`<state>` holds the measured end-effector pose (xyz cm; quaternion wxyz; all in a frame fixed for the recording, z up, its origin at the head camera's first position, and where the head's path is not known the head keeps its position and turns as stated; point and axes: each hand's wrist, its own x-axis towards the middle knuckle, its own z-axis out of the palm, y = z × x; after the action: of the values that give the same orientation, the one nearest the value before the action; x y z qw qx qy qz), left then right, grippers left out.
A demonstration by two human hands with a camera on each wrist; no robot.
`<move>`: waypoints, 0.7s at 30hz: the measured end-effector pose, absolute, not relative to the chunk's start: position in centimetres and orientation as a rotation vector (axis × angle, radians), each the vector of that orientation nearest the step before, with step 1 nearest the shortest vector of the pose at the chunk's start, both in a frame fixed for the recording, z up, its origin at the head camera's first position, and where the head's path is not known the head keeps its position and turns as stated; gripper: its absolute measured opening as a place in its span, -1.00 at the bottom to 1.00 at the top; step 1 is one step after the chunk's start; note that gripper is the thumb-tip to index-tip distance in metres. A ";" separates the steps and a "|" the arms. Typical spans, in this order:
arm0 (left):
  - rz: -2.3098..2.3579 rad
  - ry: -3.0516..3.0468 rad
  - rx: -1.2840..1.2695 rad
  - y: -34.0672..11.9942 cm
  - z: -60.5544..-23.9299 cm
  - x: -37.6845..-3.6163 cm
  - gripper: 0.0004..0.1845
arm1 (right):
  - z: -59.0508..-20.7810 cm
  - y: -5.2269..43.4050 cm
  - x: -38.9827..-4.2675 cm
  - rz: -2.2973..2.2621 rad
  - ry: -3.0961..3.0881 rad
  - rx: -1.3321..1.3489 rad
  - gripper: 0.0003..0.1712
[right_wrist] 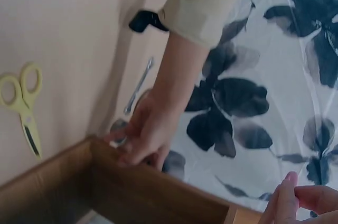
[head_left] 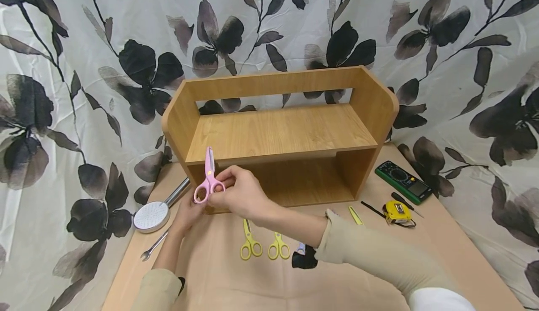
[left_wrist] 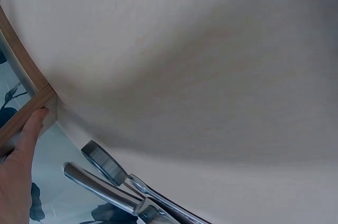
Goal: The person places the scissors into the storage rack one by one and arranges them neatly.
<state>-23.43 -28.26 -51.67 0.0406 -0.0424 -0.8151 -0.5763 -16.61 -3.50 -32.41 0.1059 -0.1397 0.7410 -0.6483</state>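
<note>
The right hand (head_left: 242, 194) pinches the pink scissors (head_left: 208, 180) by their handle loops, fingers curled round them, blades pointing up in front of the wooden shelf unit (head_left: 280, 135). The tips reach about level with the front edge of its upper shelf.

Just below and to the left of that hand, the left hand (head_left: 187, 213) rests against the unit's lower left corner. In the left wrist view its fingers (left_wrist: 29, 134) lie straight along the wooden edge, gripping nothing.

Left of the left hand lie a shower head (head_left: 151, 215) with a chrome handle and a wrench (head_left: 153, 245), both on the bench (head_left: 236, 283). Below the right hand lie 2 yellow scissors (head_left: 250, 243). Well to its right sit a yellow tape measure (head_left: 396, 212) and a green multimeter (head_left: 403, 181).
</note>
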 end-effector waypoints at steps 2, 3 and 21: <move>-1.811 -2.507 -0.089 -28.2 -51.5 -23.5 -0.39 | -31.6 -3.9 -17.9 -1.910 2.213 -0.402 -0.64; -1.834 -2.507 -0.078 -28.2 -51.5 -23.5 -0.39 | -31.3 -4.2 -18.6 -1.906 2.229 -0.397 -0.65; -1.888 -2.487 -0.091 -28.2 -51.7 -23.6 -0.41 | -29.7 -9.3 -26.0 -1.667 2.496 -0.287 -0.71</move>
<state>-23.58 -28.18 -51.75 0.0088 -0.0292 -0.7961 -0.6044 -25.98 -9.28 -29.70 0.0631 -0.0950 0.8261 -0.5518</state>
